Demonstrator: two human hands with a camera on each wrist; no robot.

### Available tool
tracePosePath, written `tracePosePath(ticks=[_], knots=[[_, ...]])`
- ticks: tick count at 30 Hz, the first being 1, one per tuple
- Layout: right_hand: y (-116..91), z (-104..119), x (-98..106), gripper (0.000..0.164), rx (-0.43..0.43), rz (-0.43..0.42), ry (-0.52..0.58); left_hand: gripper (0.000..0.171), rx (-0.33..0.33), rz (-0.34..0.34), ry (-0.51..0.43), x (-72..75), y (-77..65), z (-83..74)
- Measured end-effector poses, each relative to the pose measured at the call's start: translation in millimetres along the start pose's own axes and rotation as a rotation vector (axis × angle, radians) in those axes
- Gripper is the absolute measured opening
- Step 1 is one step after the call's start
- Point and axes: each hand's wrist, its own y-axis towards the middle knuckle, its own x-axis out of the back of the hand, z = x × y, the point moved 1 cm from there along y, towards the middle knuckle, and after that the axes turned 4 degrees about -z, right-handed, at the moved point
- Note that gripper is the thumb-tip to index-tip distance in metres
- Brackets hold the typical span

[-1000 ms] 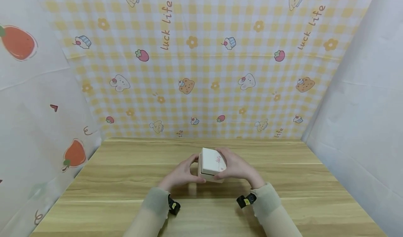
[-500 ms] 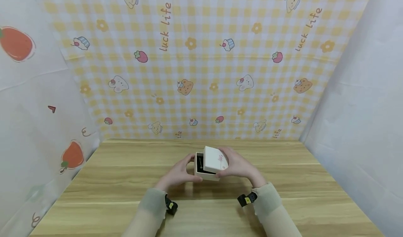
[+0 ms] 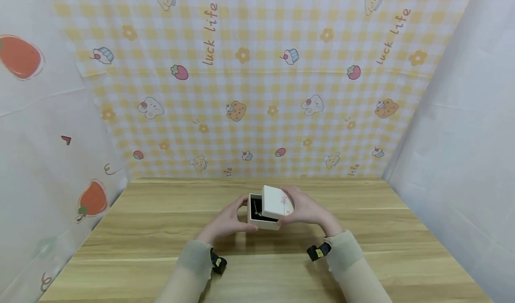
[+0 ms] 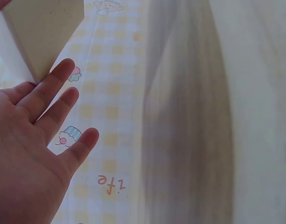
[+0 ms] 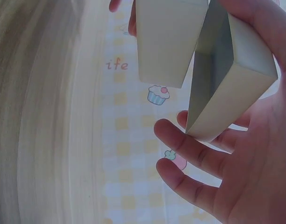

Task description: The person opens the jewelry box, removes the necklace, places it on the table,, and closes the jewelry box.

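Observation:
My left hand (image 3: 229, 222) grips the cream base (image 3: 265, 225) of a small gift box by its left side, thumb in front and fingers behind. In my right hand (image 3: 307, 211) is the white lid (image 3: 277, 201), printed with a pink flower. The lid is tilted and shifted right, still overlapping the right part of the base. Inside, thin silvery jewellery (image 3: 256, 212) shows against black lining; the rest is hidden under the lid. The right wrist view shows the hollow lid (image 5: 248, 88) apart from the base (image 5: 168, 46) at their lower ends.
Both hands are over a wooden table (image 3: 161, 240). A yellow checked cloth (image 3: 257, 128) hangs behind it, with white cloths (image 3: 52, 115) at the sides. Each wrist wears a small black camera, seen at the left cuff (image 3: 218, 263) and the right cuff (image 3: 318, 252).
The lid has come up off the base and moved right with my right hand, uncovering the black interior and the jewellery. The base has shifted slightly left and tipped toward the view.

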Motion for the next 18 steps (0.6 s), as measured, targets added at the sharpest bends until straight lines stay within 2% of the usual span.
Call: tracePosePath(ticks=[9, 18], knots=[[-1.5, -2.5, 3.9, 0.101, 0.016, 0.012, -0.008, 0.084, -0.004, -0.021, -0.018, 0.9, 0.0, 0.9], [-4.0, -8.0, 7.3, 0.101, 0.026, 0.021, -0.014, 0.095, 0.023, -0.036, 0.031, 2.6, -1.0, 2.1]])
